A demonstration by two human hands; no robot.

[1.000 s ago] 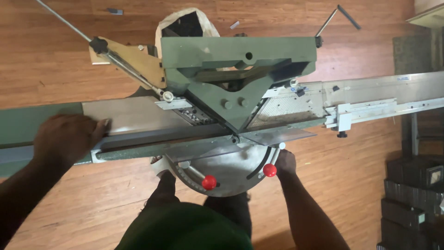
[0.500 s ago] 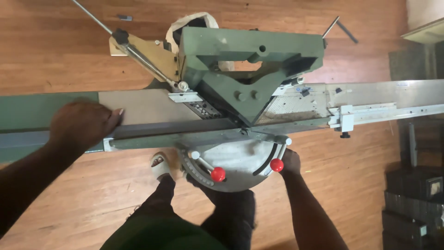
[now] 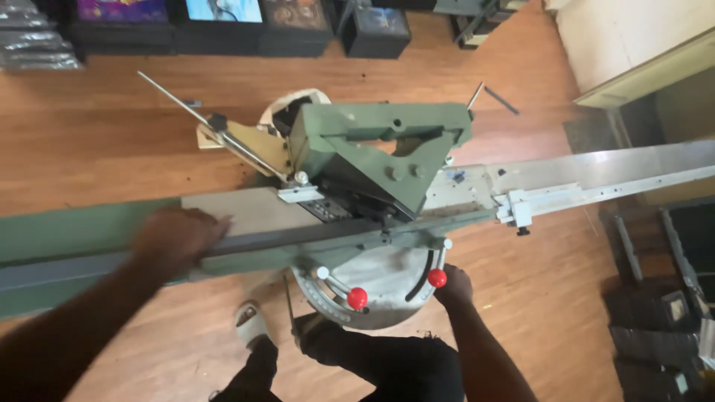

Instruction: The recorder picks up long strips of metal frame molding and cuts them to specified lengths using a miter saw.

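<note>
A green mitre saw (image 3: 380,152) stands on a long bench, with a round base plate (image 3: 380,286) at its front. My left hand (image 3: 177,234) lies flat on a long dark strip (image 3: 298,237) resting along the saw's fence, fingers spread over it. My right hand (image 3: 454,286) is curled under the round base, beside a lever with a red knob (image 3: 437,278). A second red knob (image 3: 357,298) sticks out left of it, untouched. My legs and a sandalled foot (image 3: 252,321) show below the saw.
A grey metal extension rail (image 3: 596,182) runs off to the right, a green bench top (image 3: 74,227) to the left. Dark boxes (image 3: 663,313) are stacked at the lower right, more along the far wall. The floor is brown wood.
My left hand has slid to the right along the strip, closer to the saw. My view has shifted, showing more of the far wall. My right hand stays by the red-knobbed lever.
</note>
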